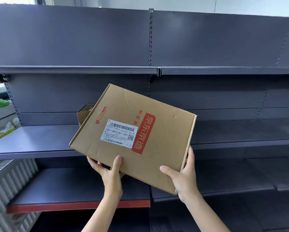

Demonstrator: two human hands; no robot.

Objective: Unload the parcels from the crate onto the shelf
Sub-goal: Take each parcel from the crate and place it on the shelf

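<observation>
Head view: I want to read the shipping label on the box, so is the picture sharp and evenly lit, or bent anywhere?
Head view: the white label on the box is sharp, its large codes readable, the fine print too small; light is soft, without glare; the shelf edges bow from the wide lens; the left hand and right hand show no blur.

A dark grey metal shelf [40, 141] unit spans the view, with several tiers set on slotted uprights. On the middle tier, left of the centre upright, a small cardboard box [84, 114] stands near the back panel. The lower left tier has a red front edge [77, 206].
</observation>
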